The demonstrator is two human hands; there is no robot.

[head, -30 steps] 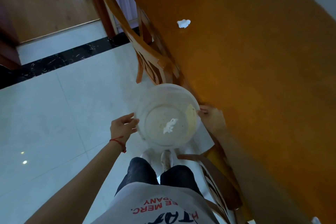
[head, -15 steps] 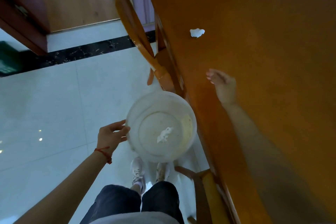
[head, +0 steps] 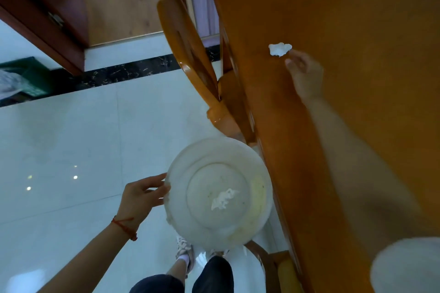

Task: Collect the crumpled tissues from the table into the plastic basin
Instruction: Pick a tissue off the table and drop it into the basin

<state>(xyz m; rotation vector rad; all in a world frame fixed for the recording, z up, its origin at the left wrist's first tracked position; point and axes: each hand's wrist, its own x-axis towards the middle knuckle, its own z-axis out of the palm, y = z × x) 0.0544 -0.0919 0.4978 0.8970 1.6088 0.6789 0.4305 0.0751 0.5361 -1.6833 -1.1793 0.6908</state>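
A white crumpled tissue (head: pixel 280 49) lies on the orange wooden table (head: pixel 357 31) near its left edge. My right hand (head: pixel 304 74) reaches over the table, fingers apart, with the fingertips just at the tissue's lower right. My left hand (head: pixel 140 195) grips the left rim of the translucent plastic basin (head: pixel 185 216), held over the floor beside the table edge. One crumpled tissue (head: pixel 223 198) lies in the basin's bottom.
A wooden chair (head: pixel 190 54) stands pushed against the table's left side, just beyond the basin. A second chair (head: pixel 269 261) sits below the basin. White tiled floor (head: pixel 71 138) spreads left; a dark door (head: pixel 42 14) and a green crate (head: pixel 26 76) stand far left.
My right hand let go of the basin's rim and moved forward over the table to the tissue. The left hand kept holding the basin as I stepped forward.
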